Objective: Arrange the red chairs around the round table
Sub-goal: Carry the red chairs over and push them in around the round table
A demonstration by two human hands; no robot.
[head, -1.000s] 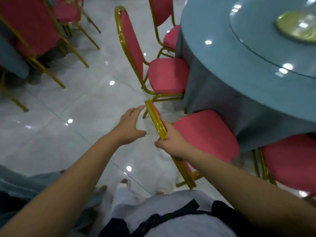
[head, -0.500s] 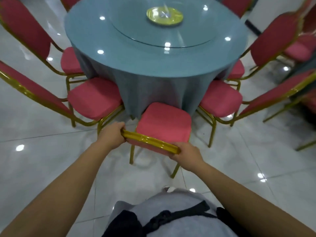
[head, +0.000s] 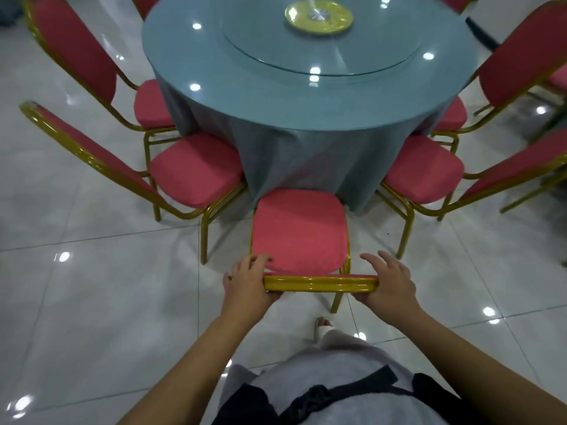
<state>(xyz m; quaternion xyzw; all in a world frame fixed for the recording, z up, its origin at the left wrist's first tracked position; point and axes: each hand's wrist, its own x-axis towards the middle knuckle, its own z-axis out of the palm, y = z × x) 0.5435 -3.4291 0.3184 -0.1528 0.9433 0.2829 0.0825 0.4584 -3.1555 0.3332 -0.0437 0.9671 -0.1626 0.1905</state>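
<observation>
A red chair [head: 297, 231] with a gold frame stands straight in front of me, its seat front touching the blue cloth of the round table [head: 276, 96]. I look down on the gold top rail of its back. My left hand [head: 248, 283] grips the rail's left end, fingers curled over it. At the right end my right hand [head: 389, 283] holds the rail, thumb underneath and fingers loosely over the top.
Red chairs flank it: one to the left [head: 196, 167] and one to the right [head: 423, 170], with more chairs further round [head: 73, 47] [head: 521, 56]. A glass turntable [head: 322, 65] with a yellow disc [head: 319, 15] tops the table. Glossy white tile floor lies around me.
My left hand joined the right on the back rail. The chair has swung square to the table and moved in between its neighbours.
</observation>
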